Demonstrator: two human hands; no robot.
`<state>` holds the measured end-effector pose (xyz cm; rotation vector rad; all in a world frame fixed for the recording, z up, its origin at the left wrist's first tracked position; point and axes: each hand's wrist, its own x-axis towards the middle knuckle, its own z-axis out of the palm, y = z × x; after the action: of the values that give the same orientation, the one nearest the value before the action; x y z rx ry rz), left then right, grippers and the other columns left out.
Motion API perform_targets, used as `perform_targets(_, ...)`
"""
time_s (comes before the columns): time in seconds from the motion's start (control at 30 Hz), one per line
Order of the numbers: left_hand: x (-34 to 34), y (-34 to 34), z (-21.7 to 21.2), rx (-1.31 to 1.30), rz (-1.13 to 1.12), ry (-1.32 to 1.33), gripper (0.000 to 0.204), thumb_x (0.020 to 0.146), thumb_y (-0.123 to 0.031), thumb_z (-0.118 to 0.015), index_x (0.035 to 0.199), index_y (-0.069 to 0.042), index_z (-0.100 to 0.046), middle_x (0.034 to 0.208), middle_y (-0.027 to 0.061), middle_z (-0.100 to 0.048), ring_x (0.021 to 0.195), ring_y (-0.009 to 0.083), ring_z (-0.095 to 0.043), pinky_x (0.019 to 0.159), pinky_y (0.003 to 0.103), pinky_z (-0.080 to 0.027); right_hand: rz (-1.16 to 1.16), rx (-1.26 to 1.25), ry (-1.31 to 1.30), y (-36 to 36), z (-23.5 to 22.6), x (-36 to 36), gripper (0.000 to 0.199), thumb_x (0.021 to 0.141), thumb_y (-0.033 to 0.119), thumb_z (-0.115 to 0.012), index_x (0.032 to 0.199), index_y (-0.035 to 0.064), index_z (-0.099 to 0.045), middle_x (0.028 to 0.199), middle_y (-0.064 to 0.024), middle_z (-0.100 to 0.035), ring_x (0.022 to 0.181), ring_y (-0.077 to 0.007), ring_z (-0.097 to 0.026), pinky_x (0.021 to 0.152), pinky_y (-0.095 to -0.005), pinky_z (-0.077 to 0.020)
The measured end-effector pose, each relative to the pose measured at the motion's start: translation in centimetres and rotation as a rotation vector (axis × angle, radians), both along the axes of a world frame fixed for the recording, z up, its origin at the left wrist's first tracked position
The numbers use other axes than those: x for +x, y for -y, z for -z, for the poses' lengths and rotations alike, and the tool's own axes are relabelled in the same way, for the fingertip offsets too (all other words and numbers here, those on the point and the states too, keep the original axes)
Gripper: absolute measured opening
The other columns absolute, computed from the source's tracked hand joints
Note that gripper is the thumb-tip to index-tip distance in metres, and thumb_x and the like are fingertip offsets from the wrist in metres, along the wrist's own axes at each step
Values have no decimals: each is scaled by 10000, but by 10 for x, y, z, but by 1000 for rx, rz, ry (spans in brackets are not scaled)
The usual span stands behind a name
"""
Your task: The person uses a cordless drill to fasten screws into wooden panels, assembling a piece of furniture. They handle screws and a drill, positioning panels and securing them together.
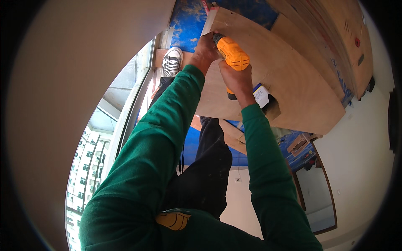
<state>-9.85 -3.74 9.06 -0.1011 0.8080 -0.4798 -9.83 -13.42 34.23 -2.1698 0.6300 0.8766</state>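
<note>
My right hand (pixel 238 79) is wrapped round the grip of an orange cordless drill (pixel 233 53). Its dark chuck points away to the upper left, toward the left edge of a large plywood panel (pixel 272 62). Close beside the chuck, my left hand (pixel 206 48) is closed, with the fingers bunched near the drill's tip. Whatever it pinches is hidden, and so is the bit. The panel lies beneath both hands. On it, just right of my right wrist, sits an open small box (pixel 261 96) in white, blue and yellow.
Blue sheeting (pixel 188 25) covers the floor. My sneaker (pixel 171 62) stands left of the panel, near the window frame (pixel 140 92). Stacked boards (pixel 335 37) rise at the upper right against a pale wall. Wood offcuts (pixel 299 144) lie beyond the panel's near right corner, by a doorway (pixel 318 192).
</note>
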Motion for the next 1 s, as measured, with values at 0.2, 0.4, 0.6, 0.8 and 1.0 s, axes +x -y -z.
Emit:
perform_targets(0.2,12,3,3,217,170,-231,299,1188,-334,-429,1128,-100,-607,989,99,-700,890,281,-688,850,478,-607,-26,-22,2,3,0,6,374,916,164,-675,1257,12,-666,939,-96,-724,768,-220,-723,759,-390,-593)
perform_targets(0.4,13,1,3,154,148,-239,337,1200,-357,-402,1246,-70,-573,1050,128,-701,943,320,-692,916,514,-594,-22,-36,-8,0,-3,5,372,912,157,-673,1253,9,-667,936,-102,-727,773,-228,-730,759,-390,-594)
perform_targets(0.6,22,-4,-19,84,127,-187,335,1182,-340,-439,1270,-63,-605,1072,102,-707,989,284,-690,911,465,-602,59,22,-46,-1,-5,12,395,903,241,-749,1211,-6,-716,1066,-219,-799,1012,-406,-790,925,-471,-615)
perform_targets(0.8,34,-14,-30,78,139,-214,348,1166,-249,-423,1347,-15,-607,1135,142,-726,1076,308,-704,990,484,-600,40,0,-32,-11,0,24,401,897,226,-731,1224,-6,-711,1058,-216,-800,987,-406,-795,904,-466,-621)
perform_targets(1.0,29,-14,-24,179,212,-150,311,1163,-158,-426,1327,43,-597,1158,182,-726,1086,323,-723,1013,483,-608,84,84,7,-7,-2,17,197,918,123,-654,1096,40,-673,786,-40,-661,646,-144,-632,643,-349,-549)
